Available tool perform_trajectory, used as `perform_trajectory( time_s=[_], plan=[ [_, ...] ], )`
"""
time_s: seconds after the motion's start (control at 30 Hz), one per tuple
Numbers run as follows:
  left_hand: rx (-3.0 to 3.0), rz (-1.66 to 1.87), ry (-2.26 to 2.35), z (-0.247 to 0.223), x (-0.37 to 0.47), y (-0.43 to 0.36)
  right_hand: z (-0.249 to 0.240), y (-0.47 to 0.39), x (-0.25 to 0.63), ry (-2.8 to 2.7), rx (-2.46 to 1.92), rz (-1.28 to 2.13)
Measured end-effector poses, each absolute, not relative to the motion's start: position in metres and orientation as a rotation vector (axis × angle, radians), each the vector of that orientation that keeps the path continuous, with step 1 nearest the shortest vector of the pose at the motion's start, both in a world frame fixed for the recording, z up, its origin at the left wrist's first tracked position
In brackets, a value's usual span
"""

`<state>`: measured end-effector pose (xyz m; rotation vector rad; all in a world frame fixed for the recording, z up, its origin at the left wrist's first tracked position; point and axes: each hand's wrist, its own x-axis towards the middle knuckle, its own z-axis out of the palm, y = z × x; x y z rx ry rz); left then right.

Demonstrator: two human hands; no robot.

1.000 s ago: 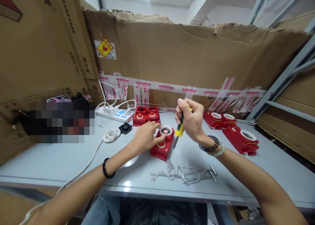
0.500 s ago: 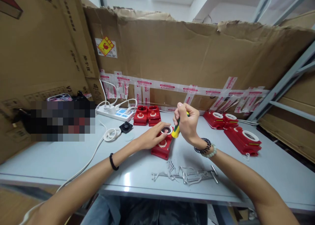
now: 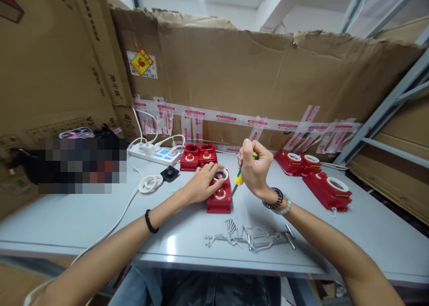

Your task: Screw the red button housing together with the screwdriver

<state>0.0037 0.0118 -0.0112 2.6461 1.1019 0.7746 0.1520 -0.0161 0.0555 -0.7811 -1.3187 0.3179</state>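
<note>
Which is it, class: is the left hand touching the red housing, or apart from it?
Touching. The head view shows the left hand resting on the red housing.

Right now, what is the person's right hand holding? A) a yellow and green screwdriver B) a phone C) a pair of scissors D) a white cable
A: the right hand grips a yellow and green screwdriver, its tip down at the red box that the left hand steadies on the table.

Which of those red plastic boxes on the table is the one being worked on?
The red plastic box nearest the table's front edge, alone in the middle: the left hand rests on it while the right hand holds a yellow-handled screwdriver against its side.
</note>
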Motion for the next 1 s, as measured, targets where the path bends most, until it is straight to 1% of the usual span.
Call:
perform_trajectory(
  time_s=[0.2, 0.3, 0.37, 0.47, 0.53, 0.6, 0.73, 0.8, 0.83, 0.93, 1.0],
  plan=[
    [2.717, 0.793, 1.221, -0.012, 0.004, 0.011, 0.058, -0.023, 0.145, -1.381, -0.812, 0.228],
    [2.779, 0.795, 1.274, -0.013, 0.006, 0.009, 0.065, -0.030, 0.148, -1.579, -0.887, 0.116],
    [2.806, 0.804, 1.305, -0.013, 0.007, 0.007, 0.073, -0.034, 0.153, -1.818, -1.076, -0.087],
    [2.805, 0.818, 1.335, -0.015, 0.008, 0.007, 0.088, -0.037, 0.161, -2.034, -1.491, -0.537],
    [2.797, 0.821, 1.301, -0.016, 0.007, 0.008, 0.099, -0.037, 0.166, -2.144, -1.608, -0.678],
    [2.781, 0.835, 1.239, -0.017, 0.006, 0.009, 0.110, -0.039, 0.170, -2.321, -1.553, -0.619],
    [2.743, 0.846, 1.184, -0.019, 0.005, 0.011, 0.127, -0.047, 0.176, -2.705, -1.206, -0.174],
    [2.735, 0.834, 1.178, -0.019, 0.005, 0.011, 0.132, -0.050, 0.178, -2.795, -1.138, -0.058],
    [2.735, 0.828, 1.182, -0.020, 0.005, 0.011, 0.133, -0.050, 0.179, -2.790, -1.188, -0.089],
    [2.739, 0.814, 1.198, -0.020, 0.004, 0.011, 0.133, -0.047, 0.179, -2.629, -1.464, -0.343],
    [2.739, 0.808, 1.195, -0.020, 0.004, 0.011, 0.135, -0.045, 0.179, -2.587, -1.490, -0.359]
  ],
)
